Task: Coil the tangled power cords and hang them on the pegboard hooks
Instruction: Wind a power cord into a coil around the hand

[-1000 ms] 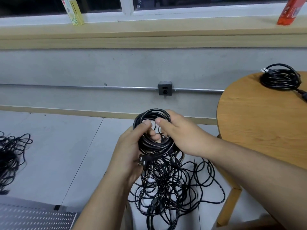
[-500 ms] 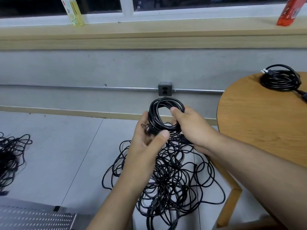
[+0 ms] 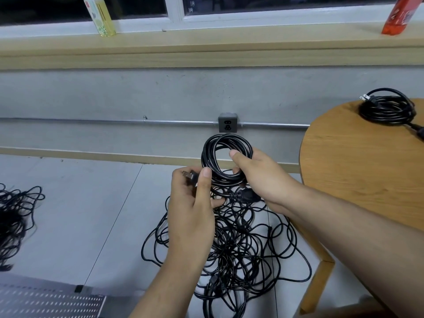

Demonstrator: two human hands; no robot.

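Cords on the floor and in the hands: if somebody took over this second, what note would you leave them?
Left hand pinches the plug of the coiled cord; right hand grips its loops.
One finished coil lies on the round table.
A tangled pile lies on the floor below the hands, another tangle at far left.
Pegboard at lower left; no cord seen on it.
Left to do: secure this coil, coil the tangles, hang everything.

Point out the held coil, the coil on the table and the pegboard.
held coil (image 3: 207, 152), head view, upper left arc of the loop
coil on the table (image 3: 387, 114), head view, near strands of the bundle
pegboard (image 3: 46, 304), head view, perforated face
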